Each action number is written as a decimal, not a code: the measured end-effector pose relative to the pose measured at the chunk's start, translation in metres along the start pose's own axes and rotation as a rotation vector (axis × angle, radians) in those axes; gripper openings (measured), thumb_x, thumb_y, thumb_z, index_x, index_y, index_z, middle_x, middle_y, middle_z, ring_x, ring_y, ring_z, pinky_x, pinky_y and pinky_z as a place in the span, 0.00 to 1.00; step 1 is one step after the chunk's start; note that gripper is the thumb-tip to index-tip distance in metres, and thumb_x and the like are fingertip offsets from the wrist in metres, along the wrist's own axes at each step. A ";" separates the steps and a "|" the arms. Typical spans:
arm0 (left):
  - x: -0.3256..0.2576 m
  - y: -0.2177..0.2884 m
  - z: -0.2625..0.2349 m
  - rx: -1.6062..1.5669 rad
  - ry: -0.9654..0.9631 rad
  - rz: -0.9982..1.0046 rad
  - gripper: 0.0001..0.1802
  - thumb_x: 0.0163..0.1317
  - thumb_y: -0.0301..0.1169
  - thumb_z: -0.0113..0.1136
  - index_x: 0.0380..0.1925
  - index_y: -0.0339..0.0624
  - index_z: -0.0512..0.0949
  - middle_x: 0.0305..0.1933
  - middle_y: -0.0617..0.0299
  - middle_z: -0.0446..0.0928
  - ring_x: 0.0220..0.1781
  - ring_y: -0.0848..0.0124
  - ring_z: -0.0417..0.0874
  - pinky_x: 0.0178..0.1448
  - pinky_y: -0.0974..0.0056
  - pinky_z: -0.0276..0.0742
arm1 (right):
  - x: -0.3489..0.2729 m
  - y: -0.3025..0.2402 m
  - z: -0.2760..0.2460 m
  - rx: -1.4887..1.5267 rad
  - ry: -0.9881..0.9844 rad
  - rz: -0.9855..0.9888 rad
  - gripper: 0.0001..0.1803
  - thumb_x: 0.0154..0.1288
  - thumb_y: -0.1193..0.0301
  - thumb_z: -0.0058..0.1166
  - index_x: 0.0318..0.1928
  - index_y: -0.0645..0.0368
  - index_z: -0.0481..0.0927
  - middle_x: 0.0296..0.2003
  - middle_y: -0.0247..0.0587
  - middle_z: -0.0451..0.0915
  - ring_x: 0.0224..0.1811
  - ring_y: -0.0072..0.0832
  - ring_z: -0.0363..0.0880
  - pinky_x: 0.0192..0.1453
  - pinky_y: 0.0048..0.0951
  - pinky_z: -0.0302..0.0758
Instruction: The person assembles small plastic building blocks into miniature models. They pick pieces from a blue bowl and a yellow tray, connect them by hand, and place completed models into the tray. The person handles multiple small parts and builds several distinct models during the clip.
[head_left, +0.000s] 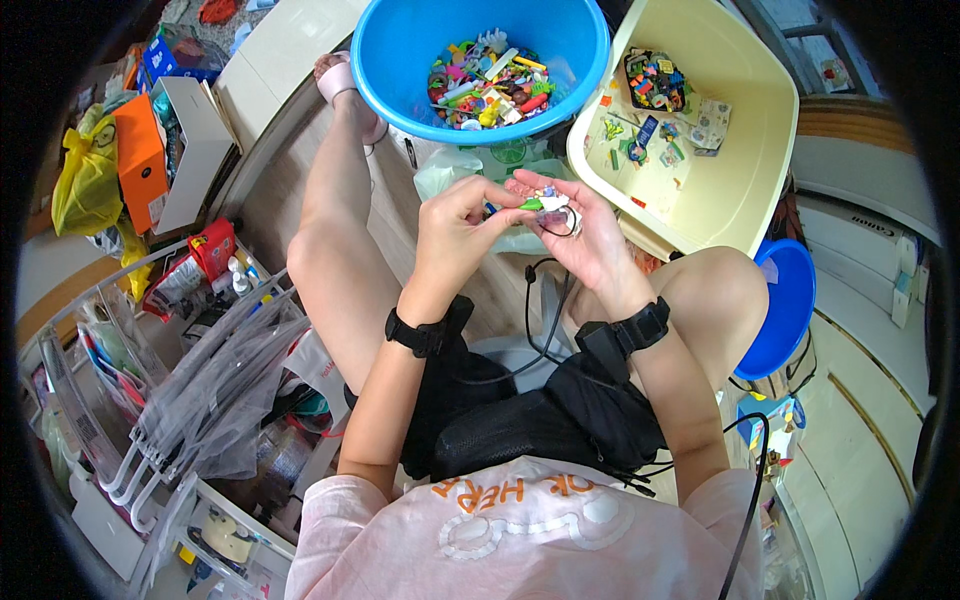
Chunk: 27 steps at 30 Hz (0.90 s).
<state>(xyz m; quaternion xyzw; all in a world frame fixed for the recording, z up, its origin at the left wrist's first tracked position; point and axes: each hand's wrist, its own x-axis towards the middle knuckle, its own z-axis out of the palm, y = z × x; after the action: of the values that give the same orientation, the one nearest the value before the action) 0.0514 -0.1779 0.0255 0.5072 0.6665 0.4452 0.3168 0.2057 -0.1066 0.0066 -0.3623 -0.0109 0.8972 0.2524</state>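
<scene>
My right hand (592, 240) is turned palm up, cupped around several small colourful toy pieces (549, 200), some white and purple. A dark thin loop (574, 222) lies against that palm. Over the same pieces, my left hand (458, 218) has thumb and fingers pinched together at a small green piece (531, 204). Its exact kind is too small to make out. Beyond my hands stands a round blue tub (385, 95) with many small mixed toys (490, 85) at its bottom. To its right is a cream basin (740, 185) with scattered pieces and a dark tray of small toys (655, 80).
A pale plastic bag (448, 172) lies below the blue tub. A smaller blue bucket (785, 325) stands beside my right knee. Plastic-covered hangers (205, 400) and a yellow bag (85, 180) crowd the left. A black cable (530, 320) runs between my legs.
</scene>
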 end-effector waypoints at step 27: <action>0.028 0.011 0.000 0.208 -0.239 0.086 0.06 0.52 0.27 0.67 0.30 0.42 0.81 0.30 0.60 0.75 0.30 0.62 0.81 0.34 0.61 0.77 | -0.001 0.004 0.003 -0.068 0.100 -0.042 0.21 0.73 0.69 0.31 0.53 0.73 0.72 0.48 0.51 0.78 0.50 0.34 0.79 0.59 0.35 0.76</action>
<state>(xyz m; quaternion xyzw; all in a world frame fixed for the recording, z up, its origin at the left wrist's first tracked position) 0.0480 -0.1500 0.0359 0.6147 0.6443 0.3233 0.3203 0.2025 -0.1105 0.0089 -0.4147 -0.0365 0.8716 0.2590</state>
